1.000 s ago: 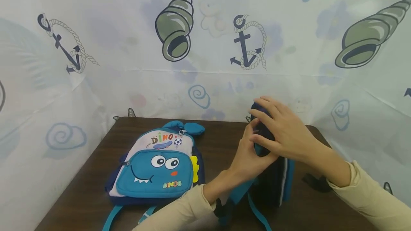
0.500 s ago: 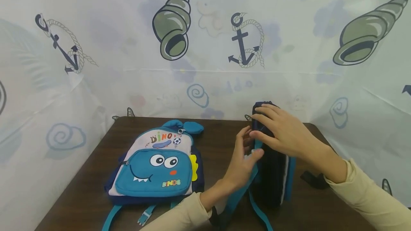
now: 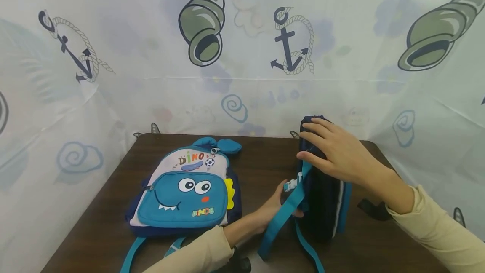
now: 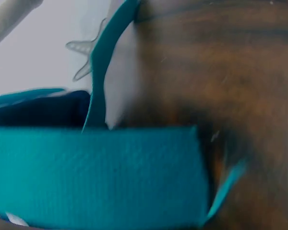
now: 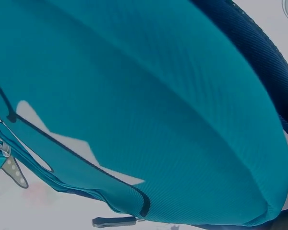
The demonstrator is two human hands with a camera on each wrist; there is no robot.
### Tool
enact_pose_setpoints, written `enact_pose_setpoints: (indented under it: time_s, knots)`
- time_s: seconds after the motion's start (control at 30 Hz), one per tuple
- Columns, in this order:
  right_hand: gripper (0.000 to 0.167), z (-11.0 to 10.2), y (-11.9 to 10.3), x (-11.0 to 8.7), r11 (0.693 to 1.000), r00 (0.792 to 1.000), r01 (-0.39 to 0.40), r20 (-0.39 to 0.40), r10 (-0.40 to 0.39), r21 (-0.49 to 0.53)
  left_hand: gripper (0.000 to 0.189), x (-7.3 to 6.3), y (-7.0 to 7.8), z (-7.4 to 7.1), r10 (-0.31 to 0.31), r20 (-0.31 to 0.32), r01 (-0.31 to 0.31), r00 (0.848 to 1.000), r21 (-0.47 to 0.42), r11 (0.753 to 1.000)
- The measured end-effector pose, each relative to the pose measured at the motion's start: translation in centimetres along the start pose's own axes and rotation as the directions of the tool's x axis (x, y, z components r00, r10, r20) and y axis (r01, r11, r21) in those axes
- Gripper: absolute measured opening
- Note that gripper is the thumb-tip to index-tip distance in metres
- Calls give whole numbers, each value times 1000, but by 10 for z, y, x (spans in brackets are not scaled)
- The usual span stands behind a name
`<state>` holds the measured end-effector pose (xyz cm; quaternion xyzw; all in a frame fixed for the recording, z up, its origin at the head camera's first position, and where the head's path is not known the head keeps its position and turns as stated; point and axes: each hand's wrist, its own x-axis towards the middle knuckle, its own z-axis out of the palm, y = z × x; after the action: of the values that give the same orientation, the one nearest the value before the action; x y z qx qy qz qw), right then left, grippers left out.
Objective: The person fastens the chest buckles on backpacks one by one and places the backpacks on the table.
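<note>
A dark navy and teal backpack stands on edge at the right of the table. My right hand rests on its upper part, fingers fairly straight. In the right wrist view its teal front pocket fills most of the picture, with printed white teeth. My left hand is low beside the backpack, partly hidden behind a wide teal strap. A pale buckle lies close to its fingers. The left wrist view shows the wide strap up close but no fingers, so their grip is unclear.
A second backpack with a dinosaur face lies on the left of the dark wooden table, its straps trailing toward the front edge. A patterned white cloth hangs behind the table and at both sides.
My left hand has come away from the backpack's upper part, lowering to behind the wide strap. My right hand stays on top of the backpack, which remains upright.
</note>
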<state>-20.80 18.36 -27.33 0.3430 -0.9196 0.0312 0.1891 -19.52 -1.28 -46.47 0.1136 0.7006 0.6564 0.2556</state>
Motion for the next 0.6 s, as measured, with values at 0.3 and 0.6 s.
enact_pose_setpoints:
  time_s: [0.3, 0.6]
  knots:
    - [56, 1, 2, 1, 1000, 1000, 11, -7, -11, -9, 123, 14, -8, 38, 105, -19, -103, 994, 78, 992]
    - [56, 3, 1, 3, 999, 999, 37, -2, -37, -31, 127, 19, -4, 68, 196, -215, -165, 957, 153, 974]
